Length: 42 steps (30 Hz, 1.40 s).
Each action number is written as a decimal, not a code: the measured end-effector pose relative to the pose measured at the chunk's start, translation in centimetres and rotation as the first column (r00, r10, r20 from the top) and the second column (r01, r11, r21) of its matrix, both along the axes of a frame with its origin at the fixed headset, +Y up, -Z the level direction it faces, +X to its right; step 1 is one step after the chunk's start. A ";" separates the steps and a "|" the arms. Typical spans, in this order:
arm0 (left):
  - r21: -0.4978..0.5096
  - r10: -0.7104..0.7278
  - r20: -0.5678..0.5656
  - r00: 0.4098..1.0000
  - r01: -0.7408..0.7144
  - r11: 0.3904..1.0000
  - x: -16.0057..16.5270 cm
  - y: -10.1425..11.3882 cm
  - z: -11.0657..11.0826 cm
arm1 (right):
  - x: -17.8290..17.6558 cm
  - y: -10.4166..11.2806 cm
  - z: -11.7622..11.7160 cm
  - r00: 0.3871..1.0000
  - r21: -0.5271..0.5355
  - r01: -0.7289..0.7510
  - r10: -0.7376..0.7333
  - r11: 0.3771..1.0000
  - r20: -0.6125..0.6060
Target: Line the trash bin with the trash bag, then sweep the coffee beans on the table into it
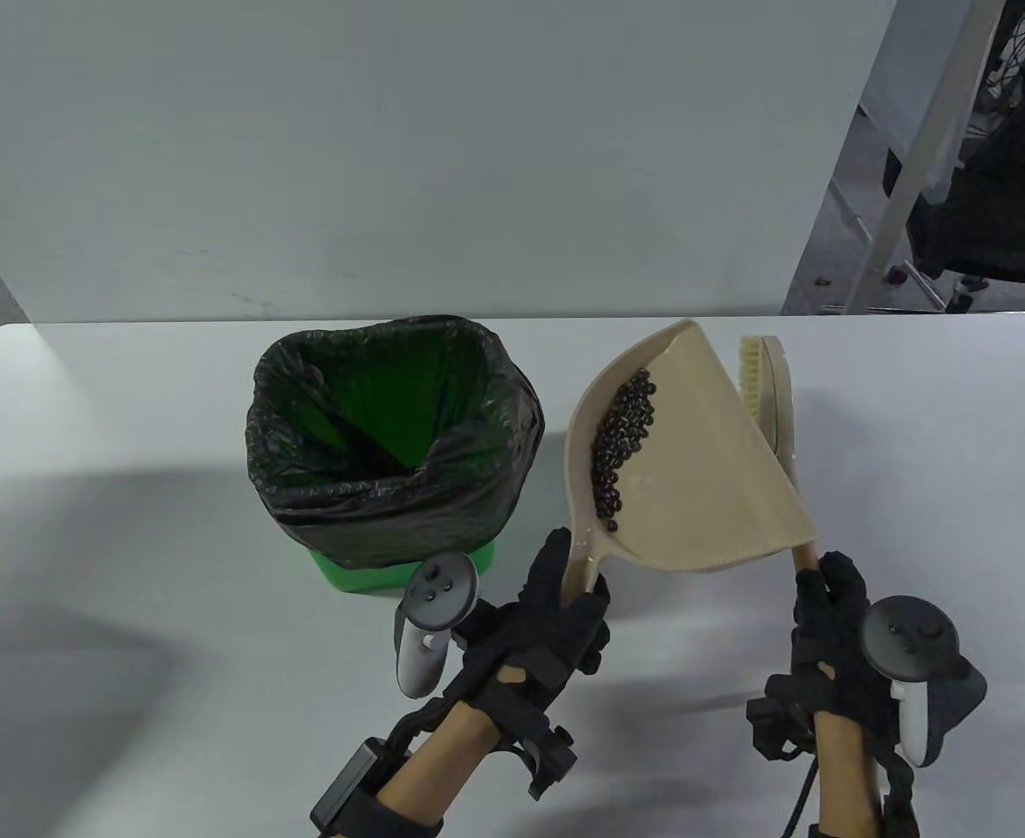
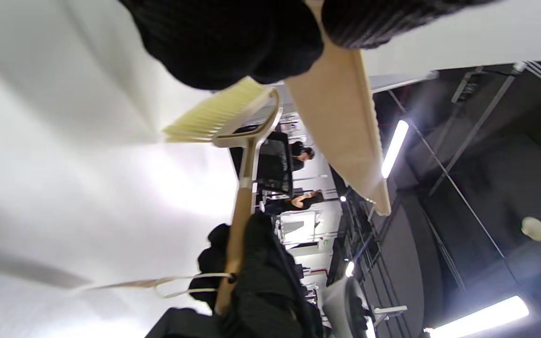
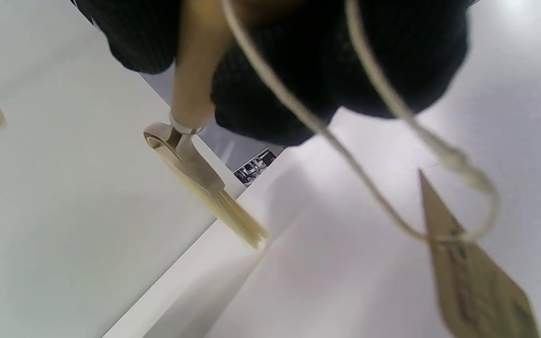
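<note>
A green trash bin (image 1: 408, 576) lined with a black trash bag (image 1: 390, 428) stands on the white table (image 1: 128, 489). My left hand (image 1: 556, 611) grips the handle of a beige dustpan (image 1: 696, 471), lifted and tilted to the right of the bin, with coffee beans (image 1: 622, 445) piled along its left wall. My right hand (image 1: 827, 611) grips the wooden handle of a hand brush (image 1: 770, 393), bristles up, behind the dustpan's right side. In the left wrist view the dustpan (image 2: 341, 126) and the brush (image 2: 228, 117) both show. The right wrist view has the brush (image 3: 204, 178) with its string and paper tag (image 3: 467, 277).
A white panel (image 1: 425, 157) stands behind the table's far edge. Metal frame legs (image 1: 905, 218) and dark equipment (image 1: 1001, 201) are at the back right. In the left wrist view people (image 2: 298, 199) sit at desks far off.
</note>
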State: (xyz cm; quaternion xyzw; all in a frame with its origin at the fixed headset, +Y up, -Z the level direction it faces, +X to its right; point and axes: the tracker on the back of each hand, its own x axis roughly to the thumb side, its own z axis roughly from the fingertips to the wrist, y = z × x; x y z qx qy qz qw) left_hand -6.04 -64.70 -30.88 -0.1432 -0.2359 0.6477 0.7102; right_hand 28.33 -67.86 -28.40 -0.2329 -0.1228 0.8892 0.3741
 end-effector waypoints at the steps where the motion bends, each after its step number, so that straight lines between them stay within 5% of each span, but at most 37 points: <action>1: 0.024 0.005 -0.009 1.000 -0.005 1.000 -0.2 0.9 0.2 | 0.0 0.0 0.0 1.000 -0.001 0.000 0.000 1.000 -0.004; 8: 0.218 0.006 -0.222 0.975 0.043 0.975 -4.8 7.2 1.7 | -0.5 -0.1 -0.2 0.999 -0.008 -0.027 0.027 1.000 -0.029; 13: 0.232 0.001 -0.383 0.924 0.095 0.968 -10.4 9.1 1.7 | -0.6 -0.1 -0.2 0.999 -0.011 -0.037 0.036 0.999 -0.036; 21: 0.149 -0.146 -0.644 0.751 0.310 0.939 -17.0 8.6 2.0 | -1.0 0.0 -0.3 0.996 -0.011 -0.063 0.062 0.998 -0.059; 32: 0.057 -0.331 -0.840 0.429 0.678 0.733 -18.2 8.1 2.2 | -1.2 -0.1 -0.4 0.995 -0.014 -0.074 0.073 0.997 -0.073; 42: 0.010 -0.386 -0.865 0.319 0.782 0.623 -17.5 6.9 1.8 | -1.3 -0.1 -0.5 0.993 -0.012 -0.086 0.085 0.996 -0.079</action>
